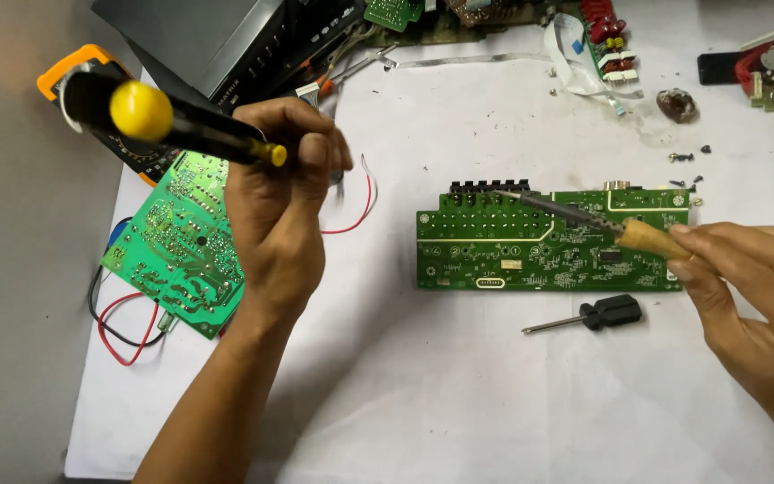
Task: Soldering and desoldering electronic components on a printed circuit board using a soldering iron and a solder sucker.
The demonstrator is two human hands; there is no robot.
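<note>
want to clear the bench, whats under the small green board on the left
The small green board lies on the white sheet. Red and black wires loop out from beneath its lower edge, and a bit of something blue shows at its left corner. Anything else beneath is covered.

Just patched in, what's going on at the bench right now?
A person works over a white sheet. The right hand holds a soldering iron, its tip at the top edge of a long green circuit board. The left hand holds a black and yellow desoldering pump, raised clear of the board. A small screwdriver lies below the board.
</note>
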